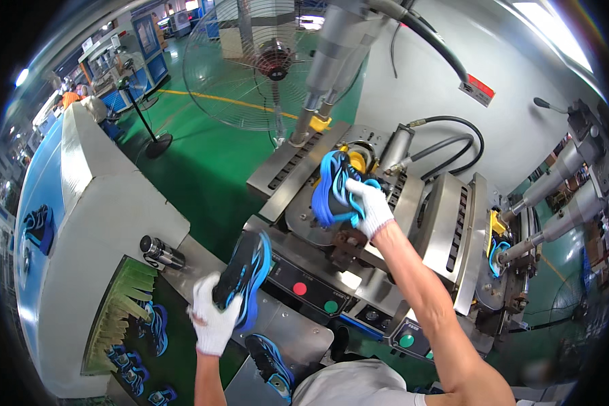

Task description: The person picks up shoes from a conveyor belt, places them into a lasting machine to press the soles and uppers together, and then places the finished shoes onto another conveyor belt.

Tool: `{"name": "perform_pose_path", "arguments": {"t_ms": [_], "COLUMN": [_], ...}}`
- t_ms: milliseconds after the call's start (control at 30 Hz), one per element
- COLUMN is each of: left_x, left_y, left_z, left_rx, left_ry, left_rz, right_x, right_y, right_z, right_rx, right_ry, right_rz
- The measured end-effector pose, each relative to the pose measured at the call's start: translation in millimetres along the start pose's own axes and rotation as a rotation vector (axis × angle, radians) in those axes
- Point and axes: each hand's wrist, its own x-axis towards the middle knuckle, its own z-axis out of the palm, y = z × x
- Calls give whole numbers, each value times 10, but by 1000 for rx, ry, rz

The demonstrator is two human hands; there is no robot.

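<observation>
My left hand (215, 317), in a white glove, grips a black-and-blue sports shoe (242, 274) by one end, above the metal ledge in front of the machine. The shoe is tilted and slightly blurred. Farther off, my gloved right hand (372, 208) is closed on a second shoe (326, 189) with a blue sole and dark upper. That shoe is at the machine's metal station, beside a yellow part (357, 162); whether it touches the station is hidden. Below my left hand's shoe, another black-and-blue shoe (271, 364) lies on the metal ledge (298, 325).
A control panel (308, 287) with red and green buttons fronts the machine. A dark thermos (162, 252) lies at left, near an opening with green strips (118, 311) and several shoes. A second station at right holds a shoe (499, 254). A large fan (274, 61) stands behind.
</observation>
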Motion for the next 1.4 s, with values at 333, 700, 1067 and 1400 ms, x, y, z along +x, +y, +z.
{"name": "perform_pose_path", "arguments": {"t_ms": [333,700,1067,1400], "left_x": [-2690,-3804,-3958,-4236], "left_y": [-771,-443,-863,-1388], "left_z": [-321,276,240,-548], "left_rx": [531,177,101,-352], "left_ry": [-22,374,9,139], "left_rz": [-858,-1184,-1299,-1223], "right_x": [2157,1661,-2132,-3415], "right_y": [842,452,2197,3440], "right_z": [-591,-110,-545,145], "right_rx": [-1361,-779,-2586,-1788], "right_ry": [700,-9,-378,-555], "right_rz": [-287,365,-274,604]}}
